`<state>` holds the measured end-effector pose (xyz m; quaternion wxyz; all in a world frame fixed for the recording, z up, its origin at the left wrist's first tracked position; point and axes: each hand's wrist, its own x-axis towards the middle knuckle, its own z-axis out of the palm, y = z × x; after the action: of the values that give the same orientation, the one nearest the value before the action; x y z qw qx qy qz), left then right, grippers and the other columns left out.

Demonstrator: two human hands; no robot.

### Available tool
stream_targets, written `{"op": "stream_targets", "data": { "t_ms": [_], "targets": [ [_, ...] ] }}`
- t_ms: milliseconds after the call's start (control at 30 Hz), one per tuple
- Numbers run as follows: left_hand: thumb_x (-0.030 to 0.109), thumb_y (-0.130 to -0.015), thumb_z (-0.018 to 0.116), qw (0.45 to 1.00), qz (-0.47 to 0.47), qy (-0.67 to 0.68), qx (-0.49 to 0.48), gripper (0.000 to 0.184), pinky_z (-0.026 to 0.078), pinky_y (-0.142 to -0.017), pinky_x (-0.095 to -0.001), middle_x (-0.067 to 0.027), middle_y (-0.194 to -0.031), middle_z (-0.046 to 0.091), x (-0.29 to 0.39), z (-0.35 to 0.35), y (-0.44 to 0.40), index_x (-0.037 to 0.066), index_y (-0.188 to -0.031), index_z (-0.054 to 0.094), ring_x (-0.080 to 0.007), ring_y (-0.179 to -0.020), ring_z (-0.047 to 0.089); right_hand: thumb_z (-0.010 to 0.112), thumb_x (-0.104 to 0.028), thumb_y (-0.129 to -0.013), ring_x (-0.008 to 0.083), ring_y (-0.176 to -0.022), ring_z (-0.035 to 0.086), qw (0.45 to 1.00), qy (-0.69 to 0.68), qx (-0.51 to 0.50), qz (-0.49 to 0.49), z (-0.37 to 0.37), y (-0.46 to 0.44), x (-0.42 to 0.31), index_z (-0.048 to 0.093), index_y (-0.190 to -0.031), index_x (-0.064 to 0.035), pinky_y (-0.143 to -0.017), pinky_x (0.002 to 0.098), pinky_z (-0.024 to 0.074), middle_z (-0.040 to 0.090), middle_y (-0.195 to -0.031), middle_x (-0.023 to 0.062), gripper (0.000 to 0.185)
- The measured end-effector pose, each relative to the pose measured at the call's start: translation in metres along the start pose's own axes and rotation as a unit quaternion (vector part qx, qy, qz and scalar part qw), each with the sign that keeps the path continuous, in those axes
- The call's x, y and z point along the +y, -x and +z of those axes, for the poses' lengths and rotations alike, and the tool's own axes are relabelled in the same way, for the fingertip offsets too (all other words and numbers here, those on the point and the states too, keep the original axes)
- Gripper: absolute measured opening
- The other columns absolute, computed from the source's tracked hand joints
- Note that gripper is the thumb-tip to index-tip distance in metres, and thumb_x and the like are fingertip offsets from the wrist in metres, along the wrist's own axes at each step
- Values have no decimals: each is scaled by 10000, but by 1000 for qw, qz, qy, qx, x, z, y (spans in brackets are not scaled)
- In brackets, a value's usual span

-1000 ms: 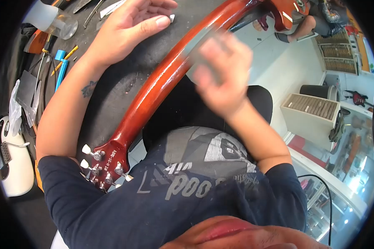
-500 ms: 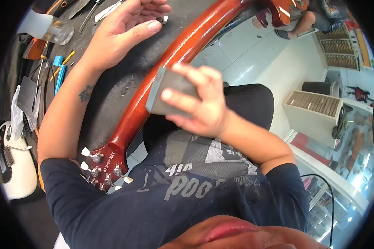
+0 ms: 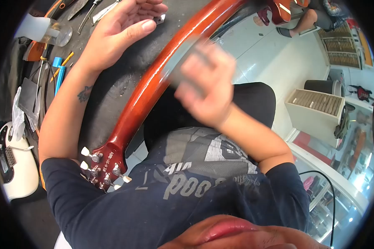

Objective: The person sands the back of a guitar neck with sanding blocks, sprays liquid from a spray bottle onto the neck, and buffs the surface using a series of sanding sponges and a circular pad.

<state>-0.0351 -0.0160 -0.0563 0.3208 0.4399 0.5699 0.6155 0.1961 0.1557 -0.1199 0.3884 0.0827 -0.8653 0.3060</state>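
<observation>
A glossy red-brown guitar neck point(image 3: 143, 93) runs diagonally over a dark bench, back face up. Its headstock point(image 3: 109, 159), with silver tuners and pale knobs, lies beside my left sleeve. My right hand point(image 3: 212, 83), smeared by motion, grips a grey block point(image 3: 183, 62) that looks like a sanding block. The block lies against the neck around its middle. My left hand point(image 3: 126, 31) is open above the bench, left of the neck, palm turned inward and fingers loosely curled. A small shiny piece point(image 3: 160, 18) shows by its fingers; I cannot make out what it is.
On the left are a white guitar body point(image 3: 18, 166), a blue tool point(image 3: 60, 79), a clear-and-white bottle point(image 3: 56, 33) and several hand tools. A box of wooden pieces point(image 3: 313, 103) stands on the right. Another person's leg point(image 3: 305, 23) shows at the top right.
My right hand has moved the grey block up and to the right along the neck, away from the headstock. My left hand has shifted only slightly. The guitar stays in place.
</observation>
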Motion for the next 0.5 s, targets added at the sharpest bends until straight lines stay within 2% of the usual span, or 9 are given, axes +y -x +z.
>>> {"op": "stream_targets", "data": {
  "t_ms": [33,100,167,233,300,333,433,467,500],
  "targets": [
    [238,-1032,761,1000,-7,-2,2,578,459,-1184,-422,-165,-1420,627,0,0,-1,-10,-1486,504,-245,-1331,610,895,-283,-799,394,-1366,540,997,-47,-62,-29,2,13,-20,691,-1430,-166,-1098,504,425,548,-1557,239,673],
    [241,-1035,758,1000,-8,-1,-4,582,456,-1184,-420,-154,-1421,628,-2,0,-2,-5,-1495,500,-242,-1331,610,883,-252,-824,401,-1351,544,998,-34,-24,-43,2,5,6,687,-1430,-146,-1086,516,431,568,-1528,231,645],
    [244,-1035,759,1000,-5,6,3,582,457,-1180,-418,-145,-1419,629,-2,2,1,-3,-1497,503,-237,-1326,611,873,-239,-860,424,-1352,532,985,54,122,107,6,-5,51,667,-1445,-115,-1080,537,437,594,-1478,218,632],
    [278,-1051,707,998,9,-69,-12,588,438,-1206,-421,-157,-1468,628,-7,-5,2,-6,-1524,502,-253,-1375,599,841,-244,-941,434,-1377,532,986,47,121,103,11,-1,35,638,-1445,-58,-1139,506,447,566,-1460,268,575],
    [308,-1056,675,993,22,-113,-13,601,427,-1221,-423,-165,-1490,632,-7,-9,-3,-13,-1535,506,-261,-1401,593,825,-221,-963,423,-1377,528,998,-15,-47,-37,0,3,-15,611,-1459,-36,-1142,499,446,539,-1491,262,570],
    [321,-1053,669,993,21,-115,-8,609,424,-1223,-424,-168,-1488,636,-6,-8,-3,-20,-1532,511,-262,-1402,593,830,-226,-956,440,-1384,529,996,-62,-56,-39,9,19,-22,609,-1470,-84,-1140,491,446,530,-1515,265,578],
    [342,-1048,672,993,29,-112,-12,632,418,-1229,-423,-178,-1488,635,-8,-6,-3,-27,-1534,510,-268,-1407,591,843,-264,-939,463,-1381,529,992,9,113,50,14,1,43,628,-1456,-159,-1131,478,447,531,-1529,273,570],
    [343,-1047,672,992,33,-117,-13,635,417,-1231,-424,-180,-1488,635,-8,-6,-3,-28,-1536,508,-270,-1407,590,851,-301,-930,477,-1373,529,975,5,168,144,15,-7,52,650,-1418,-209,-1123,481,447,547,-1519,281,536],
    [345,-1047,673,992,36,-122,-17,638,415,-1233,-425,-182,-1488,634,-6,-5,-3,-29,-1537,507,-271,-1408,590,863,-283,-903,461,-1371,519,987,-12,117,109,16,-4,42,666,-1412,-214,-1115,493,442,544,-1526,264,550]
  ]
}}
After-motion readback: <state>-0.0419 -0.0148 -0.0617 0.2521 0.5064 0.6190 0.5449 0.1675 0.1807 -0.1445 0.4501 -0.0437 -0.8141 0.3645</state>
